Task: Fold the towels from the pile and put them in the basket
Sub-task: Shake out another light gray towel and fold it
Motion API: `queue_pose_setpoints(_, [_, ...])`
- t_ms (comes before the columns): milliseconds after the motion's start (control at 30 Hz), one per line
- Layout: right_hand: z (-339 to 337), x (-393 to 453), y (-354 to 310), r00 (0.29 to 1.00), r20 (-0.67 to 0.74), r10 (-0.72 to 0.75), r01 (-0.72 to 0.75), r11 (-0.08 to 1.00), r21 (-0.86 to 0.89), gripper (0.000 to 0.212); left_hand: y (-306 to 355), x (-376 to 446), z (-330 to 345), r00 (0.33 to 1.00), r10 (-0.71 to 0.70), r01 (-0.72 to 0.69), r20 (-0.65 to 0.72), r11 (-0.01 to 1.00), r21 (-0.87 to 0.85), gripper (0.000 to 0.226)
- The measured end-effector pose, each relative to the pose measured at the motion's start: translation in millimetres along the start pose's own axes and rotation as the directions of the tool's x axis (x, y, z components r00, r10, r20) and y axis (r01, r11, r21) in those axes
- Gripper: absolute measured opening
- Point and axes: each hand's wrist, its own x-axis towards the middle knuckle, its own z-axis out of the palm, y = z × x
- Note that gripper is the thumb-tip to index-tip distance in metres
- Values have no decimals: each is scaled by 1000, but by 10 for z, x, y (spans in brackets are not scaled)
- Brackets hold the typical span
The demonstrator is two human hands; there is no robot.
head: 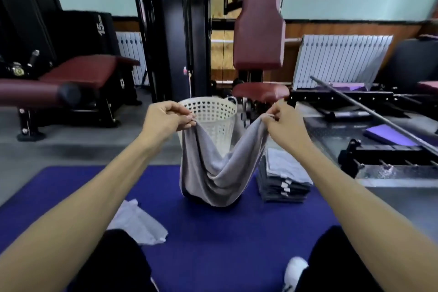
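**Grey towel held up by two corners in front of the basket**

A person sits on a blue mat (213,232), both bare arms stretched forward. The left hand (163,118) pinches one top corner of a grey towel (213,173) between thumb and fingertips; the right hand (282,121) pinches the other top corner in the same way. Both hands are clenched on the cloth. The towel sags between them in a deep U, and its lowest fold hangs close to the mat or just touches it; which one cannot be told.

Directly behind the towel, at twelve o'clock from the person, stands a white perforated basket (211,111). The hanging cloth covers its lower part, so only the rim and upper wall show between the two hands.

At about one o'clock, just beside the basket and on the edge of the mat, lies a neat stack of folded towels (284,178), dark ones below and a lighter grey one on top. At about ten o'clock, near the person's left leg, a loose pale cloth (139,223) lies crumpled on the mat.

Beyond the mat stand gym machines with dark red pads (258,31), and a metal bar (379,116) lies slanted at two o'clock. White radiators (341,59) line the far wall.
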Motion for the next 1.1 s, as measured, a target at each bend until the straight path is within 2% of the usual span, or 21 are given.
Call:
queue_pose_setpoints(100, [126, -211, 149, 997, 57, 47, -48, 999, 7, 11, -295, -113, -32, 995, -96, 96, -7, 995, -19, 18])
queue_pose_setpoints(267, [554, -419, 571, 962, 220, 163, -158, 987, -37, 11, -991, -63, -35, 959, -283, 283, -4, 957, 62, 16])
queue_pose_setpoints(433, [1177, -385, 1164, 887, 373, 272, -241, 962, -129, 11, -1877, 224, 15, 857, -513, 514, -40, 852, 100, 19])
queue_pose_setpoints(600, [1971, -21, 1746, 761, 546, 349, -252, 936, -247, 16, -2720, 793, 75, 754, -651, 654, -89, 731, 197, 16])
queue_pose_setpoints(933, [3617, 742, 2983, 646, 628, 433, -331, 901, -281, 9, -4605, 1864, 161, 657, -738, 735, -153, 581, 349, 13])
queue_pose_setpoints(967, [3772, 764, 3114, 643, 629, 438, -341, 898, -277, 9, -4790, 1930, 137, 664, -727, 725, -175, 568, 389, 13])
queue_pose_setpoints(1033, [4065, 815, 3369, 624, 631, 461, -373, 885, -278, 10, -5126, 2113, 96, 719, -658, 655, -222, 536, 532, 14])
queue_pose_setpoints(1100, [4351, 898, 3608, 606, 618, 501, -438, 859, -267, 14, -5407, 2380, 78, 772, -602, 564, -205, 501, 656, 12])
